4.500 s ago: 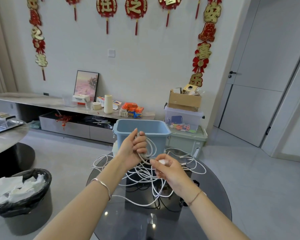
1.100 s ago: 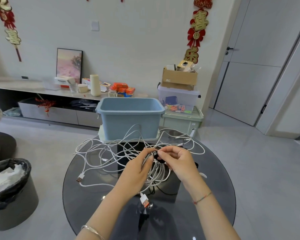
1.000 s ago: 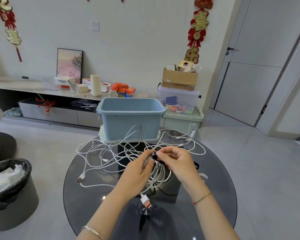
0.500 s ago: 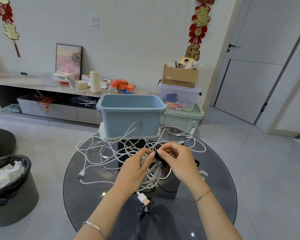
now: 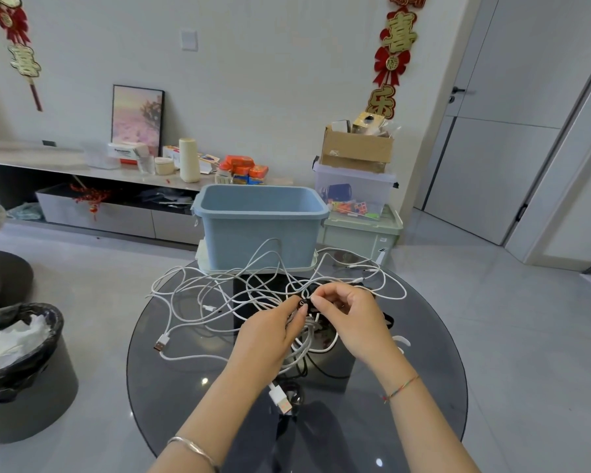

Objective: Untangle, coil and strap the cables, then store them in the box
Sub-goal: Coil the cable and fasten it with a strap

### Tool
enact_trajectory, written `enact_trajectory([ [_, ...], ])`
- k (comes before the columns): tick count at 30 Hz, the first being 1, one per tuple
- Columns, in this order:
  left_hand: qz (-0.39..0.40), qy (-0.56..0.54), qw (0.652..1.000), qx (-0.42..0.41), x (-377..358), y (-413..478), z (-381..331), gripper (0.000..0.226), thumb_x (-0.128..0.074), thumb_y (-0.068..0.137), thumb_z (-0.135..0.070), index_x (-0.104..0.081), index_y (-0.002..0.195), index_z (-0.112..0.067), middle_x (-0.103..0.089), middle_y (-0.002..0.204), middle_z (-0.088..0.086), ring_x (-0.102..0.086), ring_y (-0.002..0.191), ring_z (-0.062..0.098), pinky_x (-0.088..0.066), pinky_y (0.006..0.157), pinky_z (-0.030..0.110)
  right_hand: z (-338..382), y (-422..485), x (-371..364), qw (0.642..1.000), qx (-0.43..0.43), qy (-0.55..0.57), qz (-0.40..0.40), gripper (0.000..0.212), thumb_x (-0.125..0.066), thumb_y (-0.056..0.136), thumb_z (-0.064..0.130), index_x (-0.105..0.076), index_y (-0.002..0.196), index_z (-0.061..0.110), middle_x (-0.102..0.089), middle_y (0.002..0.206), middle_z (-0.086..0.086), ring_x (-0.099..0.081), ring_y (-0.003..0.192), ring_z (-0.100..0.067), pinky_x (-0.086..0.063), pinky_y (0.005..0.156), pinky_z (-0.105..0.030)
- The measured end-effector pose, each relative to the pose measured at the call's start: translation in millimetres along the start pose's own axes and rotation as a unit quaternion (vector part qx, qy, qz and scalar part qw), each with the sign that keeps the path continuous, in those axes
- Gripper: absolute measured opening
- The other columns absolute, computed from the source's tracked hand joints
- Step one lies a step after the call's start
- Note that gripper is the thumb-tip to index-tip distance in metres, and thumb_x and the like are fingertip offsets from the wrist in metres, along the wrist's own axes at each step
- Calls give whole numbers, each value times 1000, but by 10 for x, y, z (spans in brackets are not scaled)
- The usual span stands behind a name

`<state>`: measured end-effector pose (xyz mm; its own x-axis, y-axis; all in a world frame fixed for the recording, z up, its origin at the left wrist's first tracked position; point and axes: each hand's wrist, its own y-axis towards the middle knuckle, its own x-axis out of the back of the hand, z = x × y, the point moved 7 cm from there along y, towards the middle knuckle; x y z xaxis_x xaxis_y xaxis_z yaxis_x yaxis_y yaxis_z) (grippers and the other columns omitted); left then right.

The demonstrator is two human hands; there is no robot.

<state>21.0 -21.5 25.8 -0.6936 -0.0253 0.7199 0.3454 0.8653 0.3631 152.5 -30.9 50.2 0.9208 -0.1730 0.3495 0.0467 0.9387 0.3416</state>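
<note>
White coil [image 5: 304, 339] sits gripped in left hand [image 5: 267, 339]; right hand [image 5: 352, 319] pinches black strap [image 5: 304, 303] on it.

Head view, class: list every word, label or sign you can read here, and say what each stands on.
"喜" and "乐": right wall hanging.
"喜": left wall hanging, partly cut off.
White carton on the shelf: print too blurred to read.
Orange packets: print too small.
Blue box, cables: no text visible.
</note>
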Motion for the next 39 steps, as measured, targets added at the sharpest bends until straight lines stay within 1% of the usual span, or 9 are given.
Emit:
enact_trajectory([
  [7,-2,91,996,0,-28,9,-56,31,-26,103,-32,-50,94,-17,-57,68,3,-56,68,26,-43,67,37,-34,-13,-44,997,-38,59,21,14,-67,86,9,-70,78,20,-70,74,6,-65,72,-3,-50,69,-12],
  [12,-47,-86,995,36,58,46,170,41,-28,103,-28,-35,63,-26,-38,55,-10,-41,50,4,-29,53,20,-37,-21,66,982,-69,179,-3,11,-64,87,4,-68,82,12,-68,64,7,-63,61,1,-47,59,-10],
  [16,-43,-253,963,78,-36,57,282,43,-27,103,-32,-53,80,-6,-37,54,-13,-34,51,6,-37,60,32,-40,-32,36,968,-88,236,2,4,-60,90,7,-63,91,10,-65,65,2,-58,57,-5,-49,57,-16],
  [22,-87,-265,959,57,-17,44,284,36,-28,103,-33,-63,94,-38,-50,62,-11,-40,54,6,-37,55,31,78,-72,13,1000,1,-15,-5,20,-78,76,20,-66,93,20,-46,67,7,-44,61,0,-40,64,-8],
  [27,-89,-269,958,34,30,22,206,36,-27,103,-34,-62,104,-39,-66,82,4,-57,71,21,-47,69,40,161,-91,24,997,43,-66,-13,16,-77,76,23,-71,84,36,-50,67,10,-49,64,3,-40,65,-8],
  [30,-83,-271,958,38,26,17,194,41,-28,97,-49,-55,116,-25,-59,74,7,-49,59,13,-43,63,34,117,-94,62,999,4,22,-29,16,-79,75,21,-74,80,35,-54,63,13,-51,60,1,-45,63,-11],
  [32,-86,-279,952,90,-6,25,277,42,-31,95,-52,-50,108,-16,-48,63,-7,-42,50,0,-39,56,22,35,-90,98,989,-47,130,-51,14,-79,74,16,-75,80,28,-57,61,11,-53,55,-4,-49,62,-15],
  [35,-104,-311,930,163,-20,25,402,30,-33,100,-41,-42,85,-17,-43,59,-7,-38,44,0,-36,45,16,-69,-107,100,965,-114,230,-54,13,-78,73,10,-75,82,19,-59,68,0,-54,53,-7,-51,62,-17],
  [39,-137,-367,900,190,33,22,466,30,-30,103,-34,-35,78,-16,-35,56,-10,-34,50,6,-33,51,24,-113,-183,-42,969,-157,192,5,12,-79,73,10,-74,84,11,-64,68,-3,-58,55,-8,-52,60,-18],
])
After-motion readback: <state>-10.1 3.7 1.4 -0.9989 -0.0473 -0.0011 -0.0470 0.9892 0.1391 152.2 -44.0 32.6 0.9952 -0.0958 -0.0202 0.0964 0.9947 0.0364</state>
